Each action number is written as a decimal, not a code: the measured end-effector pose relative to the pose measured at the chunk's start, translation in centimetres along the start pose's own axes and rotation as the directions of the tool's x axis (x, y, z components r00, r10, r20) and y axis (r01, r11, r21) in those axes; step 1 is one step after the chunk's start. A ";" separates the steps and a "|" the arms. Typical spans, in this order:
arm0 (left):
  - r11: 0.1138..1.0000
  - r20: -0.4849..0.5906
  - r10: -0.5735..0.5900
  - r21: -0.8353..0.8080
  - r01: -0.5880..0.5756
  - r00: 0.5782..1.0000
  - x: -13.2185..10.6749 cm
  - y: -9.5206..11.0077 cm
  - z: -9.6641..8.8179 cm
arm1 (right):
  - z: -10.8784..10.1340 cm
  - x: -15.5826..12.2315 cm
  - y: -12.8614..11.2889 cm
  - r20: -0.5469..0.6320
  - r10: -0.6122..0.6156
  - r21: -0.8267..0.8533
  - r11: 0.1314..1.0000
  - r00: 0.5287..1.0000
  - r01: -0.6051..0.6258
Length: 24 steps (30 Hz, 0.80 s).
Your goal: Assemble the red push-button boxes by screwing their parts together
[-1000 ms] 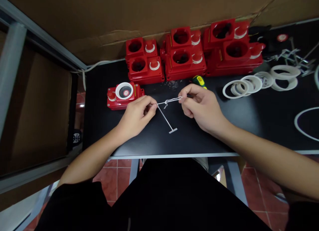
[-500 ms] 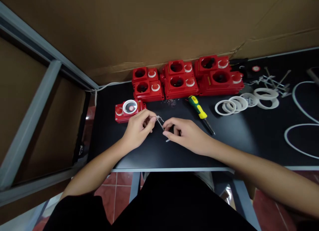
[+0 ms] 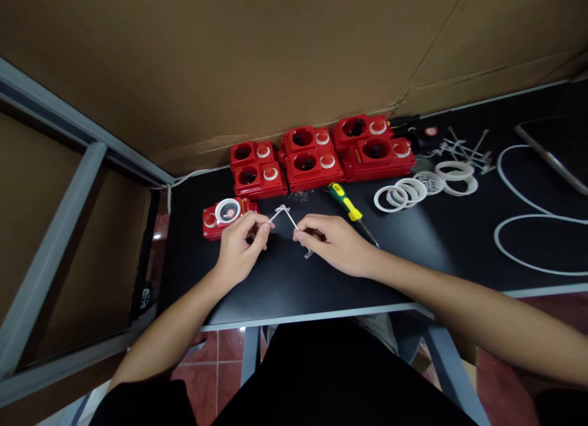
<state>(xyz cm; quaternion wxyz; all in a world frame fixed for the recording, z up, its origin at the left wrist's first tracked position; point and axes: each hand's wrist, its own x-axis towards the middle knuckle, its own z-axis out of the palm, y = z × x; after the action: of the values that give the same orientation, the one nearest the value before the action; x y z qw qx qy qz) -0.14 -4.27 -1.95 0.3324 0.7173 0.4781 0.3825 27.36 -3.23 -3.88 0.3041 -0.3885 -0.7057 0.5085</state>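
Observation:
Both hands pinch a thin white plastic piece (image 3: 285, 214) that bends upward in a peak between them, above the black table (image 3: 441, 242). My left hand (image 3: 239, 245) grips its left end with closed fingers. My right hand (image 3: 333, 242) grips its right leg, whose flat foot pokes out below the fingers. A single red box with a white ring and round insert (image 3: 226, 214) lies just behind my left hand.
Stacked red boxes (image 3: 316, 156) line the cardboard wall at the back. A green and yellow screwdriver (image 3: 346, 205) lies behind my right hand. White rings (image 3: 404, 194), more white plastic pieces (image 3: 463, 147) and large thin white hoops (image 3: 528, 218) lie to the right.
The white piece was stretched out between my hands, then my right hand shifted to its other leg. Now the hands hold it bent upward in a peak. The view has pulled back and tilted.

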 end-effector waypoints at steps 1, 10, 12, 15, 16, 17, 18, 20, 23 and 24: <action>1.000 0.002 -0.012 -0.001 0.012 1.000 0.0 0.1 -0.1 | -0.3 0.1 -0.1 -0.014 -0.004 -0.006 1.000 1.000 0.004; 0.996 0.018 -0.077 -0.033 0.077 0.997 0.1 0.7 0.0 | -10.3 -0.3 -3.7 -0.371 -0.180 -0.283 0.956 0.911 0.074; 0.997 0.025 -0.068 -0.031 0.069 0.997 0.2 0.8 0.2 | -13.5 -1.0 -4.0 -0.389 -0.252 -0.434 0.899 0.886 0.066; 0.999 0.025 -0.042 -0.009 0.043 0.999 0.2 0.8 0.3 | -16.7 -1.7 -2.8 -0.400 -0.430 -0.647 0.758 0.809 0.083; 0.999 0.029 -0.032 0.002 0.032 0.999 0.2 0.8 0.3 | -17.2 -1.8 -2.0 -0.380 -0.470 -0.691 0.717 0.797 0.094; 1.000 0.036 -0.023 0.013 0.022 0.999 0.2 0.7 0.3 | -17.4 -1.8 -1.2 -0.369 -0.499 -0.721 0.686 0.784 0.097; 1.000 0.043 -0.015 0.025 0.014 0.999 0.2 0.6 0.3 | -17.4 -1.8 -0.3 -0.393 -0.513 -0.741 0.668 0.763 0.068; 0.999 0.060 -0.007 0.043 0.004 0.998 0.2 0.5 0.3 | -16.9 -1.6 1.4 -0.421 -0.539 -0.762 0.646 0.730 0.037; 0.998 0.077 -0.013 0.070 0.007 0.997 0.2 0.5 0.1 | -15.9 -1.5 2.8 -0.440 -0.549 -0.768 0.640 0.710 0.019; 0.997 0.080 -0.013 0.079 0.007 0.997 0.2 0.5 0.0 | -15.7 -1.5 3.0 -0.444 -0.548 -0.769 0.639 0.709 0.011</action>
<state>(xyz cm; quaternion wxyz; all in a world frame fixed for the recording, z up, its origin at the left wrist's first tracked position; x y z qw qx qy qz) 0.11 -4.26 -1.52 0.3247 0.7422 0.4828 0.3326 41.77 3.57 -2.11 0.4297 -0.5010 -0.7505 -0.0339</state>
